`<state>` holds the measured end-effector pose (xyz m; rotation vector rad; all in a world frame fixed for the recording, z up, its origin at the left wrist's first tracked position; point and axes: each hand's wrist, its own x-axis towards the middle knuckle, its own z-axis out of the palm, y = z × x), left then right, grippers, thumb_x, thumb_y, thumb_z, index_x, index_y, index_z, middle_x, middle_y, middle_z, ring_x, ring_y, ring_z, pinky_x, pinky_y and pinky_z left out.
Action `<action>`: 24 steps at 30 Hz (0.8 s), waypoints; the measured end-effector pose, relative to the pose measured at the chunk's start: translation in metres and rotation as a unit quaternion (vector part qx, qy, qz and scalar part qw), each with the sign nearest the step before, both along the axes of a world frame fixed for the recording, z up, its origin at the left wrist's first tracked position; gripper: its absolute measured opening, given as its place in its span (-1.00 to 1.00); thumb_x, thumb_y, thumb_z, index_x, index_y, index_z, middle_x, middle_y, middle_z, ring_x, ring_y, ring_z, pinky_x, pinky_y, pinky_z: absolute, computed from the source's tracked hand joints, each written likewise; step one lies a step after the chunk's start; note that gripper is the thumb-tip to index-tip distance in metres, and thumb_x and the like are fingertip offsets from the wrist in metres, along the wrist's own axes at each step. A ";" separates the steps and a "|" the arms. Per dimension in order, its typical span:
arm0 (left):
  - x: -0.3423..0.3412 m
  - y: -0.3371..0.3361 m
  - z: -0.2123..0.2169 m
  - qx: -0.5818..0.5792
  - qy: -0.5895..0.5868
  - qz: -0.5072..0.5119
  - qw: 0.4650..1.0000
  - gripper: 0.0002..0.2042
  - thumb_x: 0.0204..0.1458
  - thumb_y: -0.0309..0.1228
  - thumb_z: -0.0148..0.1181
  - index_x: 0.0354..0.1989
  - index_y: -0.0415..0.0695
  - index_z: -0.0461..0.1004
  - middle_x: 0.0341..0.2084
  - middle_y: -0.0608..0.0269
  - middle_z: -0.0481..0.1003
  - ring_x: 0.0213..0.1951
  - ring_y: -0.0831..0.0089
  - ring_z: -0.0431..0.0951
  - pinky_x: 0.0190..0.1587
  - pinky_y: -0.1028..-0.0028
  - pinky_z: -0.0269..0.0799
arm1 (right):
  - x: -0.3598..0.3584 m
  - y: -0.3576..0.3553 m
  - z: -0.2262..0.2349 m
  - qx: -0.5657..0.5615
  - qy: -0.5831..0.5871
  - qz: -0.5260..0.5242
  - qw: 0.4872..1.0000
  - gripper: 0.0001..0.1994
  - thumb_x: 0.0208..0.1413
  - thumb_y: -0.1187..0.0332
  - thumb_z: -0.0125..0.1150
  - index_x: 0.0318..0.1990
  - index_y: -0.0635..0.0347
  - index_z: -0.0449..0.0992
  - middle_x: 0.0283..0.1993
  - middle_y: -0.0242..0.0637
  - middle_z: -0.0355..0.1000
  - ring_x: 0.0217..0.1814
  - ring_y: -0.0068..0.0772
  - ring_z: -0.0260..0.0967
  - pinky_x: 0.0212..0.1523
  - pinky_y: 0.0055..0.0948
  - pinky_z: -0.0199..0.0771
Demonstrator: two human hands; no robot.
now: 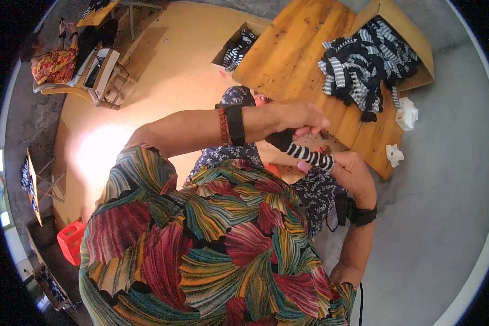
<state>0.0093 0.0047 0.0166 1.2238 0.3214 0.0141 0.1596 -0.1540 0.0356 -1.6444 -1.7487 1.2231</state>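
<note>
Together, both hands' grips (301, 117) (353, 171) stretch a striped sock (308, 155) between them.

Your left hand (299, 115) pinches the dark end of a black-and-white striped sock (304, 152), and your right hand (350, 171) grips its striped end, both just in front of the low wooden plank table (293, 49). On that table lies a heap of black-and-white striped socks (353, 76), spilling from an open cardboard box (413, 38) at its far right corner. Two crumpled white papers (405, 114) lie off the table's right edge.
</note>
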 end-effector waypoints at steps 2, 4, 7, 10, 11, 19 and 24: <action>0.000 -0.012 0.006 -0.027 0.006 -0.071 0.997 -0.75 0.01 -0.25 0.02 -0.61 -0.13 0.36 -0.84 0.45 0.23 -0.79 0.68 0.20 -0.72 0.67 0.08 | 0.000 -0.008 -0.030 -0.012 0.097 -0.019 0.995 -0.81 0.00 0.33 0.03 -0.45 0.29 0.45 -0.56 -0.46 0.36 -0.52 -0.67 0.23 -0.53 -0.59 0.23; 0.004 -0.028 0.010 -0.032 -0.030 0.000 0.999 -0.76 0.00 -0.26 0.03 -0.59 -0.13 0.37 -0.80 0.46 0.25 -0.75 0.69 0.23 -0.70 0.68 0.10 | -0.008 -0.013 -0.047 0.015 0.236 -0.104 0.966 -0.87 -0.05 0.38 0.11 -0.47 0.26 0.48 -0.38 -0.52 0.36 -0.40 -0.74 0.25 -0.45 -0.69 0.23; 0.009 -0.011 0.021 -0.043 -0.096 0.061 0.993 -0.80 0.00 -0.28 0.03 -0.51 -0.14 0.42 -0.66 0.45 0.33 -0.64 0.73 0.28 -0.62 0.73 0.14 | -0.024 -0.018 -0.060 -0.001 0.150 -0.229 0.962 -0.92 -0.12 0.44 0.17 -0.49 0.25 0.45 -0.37 -0.52 0.32 -0.46 -0.74 0.21 -0.50 -0.71 0.19; -0.003 0.009 0.028 -0.033 -0.153 0.156 0.975 -0.84 -0.03 -0.33 0.06 -0.46 -0.17 0.45 -0.54 0.33 0.40 -0.45 0.60 0.38 -0.41 0.67 0.27 | -0.036 -0.019 -0.044 -0.059 0.241 -0.281 0.927 -0.88 -0.16 0.46 0.17 -0.59 0.21 0.35 -0.59 -0.52 0.23 -0.60 -0.69 0.15 -0.59 -0.67 0.14; -0.007 0.015 0.032 0.019 -0.222 0.164 0.961 -0.85 -0.06 -0.36 0.08 -0.45 -0.19 0.46 -0.47 0.27 0.42 -0.34 0.50 0.38 -0.29 0.59 0.27 | -0.038 -0.020 -0.043 -0.066 0.232 -0.270 0.932 -0.85 -0.16 0.46 0.17 -0.62 0.19 0.31 -0.66 -0.51 0.20 -0.63 -0.68 0.13 -0.60 -0.65 0.14; -0.028 0.017 0.064 0.269 -0.196 -0.013 0.943 -0.81 -0.15 -0.38 0.21 -0.42 -0.26 0.45 -0.45 0.26 0.43 -0.49 0.56 0.43 -0.52 0.61 0.30 | -0.043 -0.022 -0.042 -0.043 0.385 -0.314 0.867 -0.76 0.03 0.30 -0.06 -0.63 0.12 0.35 -0.76 -0.54 0.15 -0.79 -0.76 -0.05 -0.75 -0.70 -0.16; -0.027 -0.001 0.048 0.119 -0.179 0.068 0.974 -0.84 -0.21 -0.42 0.28 -0.44 -0.15 0.48 -0.69 0.47 0.38 -0.71 0.76 0.29 -0.69 0.73 0.14 | -0.043 -0.024 -0.047 -0.071 0.390 -0.322 0.860 -0.77 0.02 0.31 -0.02 -0.62 0.16 0.36 -0.75 -0.53 0.18 -0.77 -0.75 0.00 -0.75 -0.71 -0.12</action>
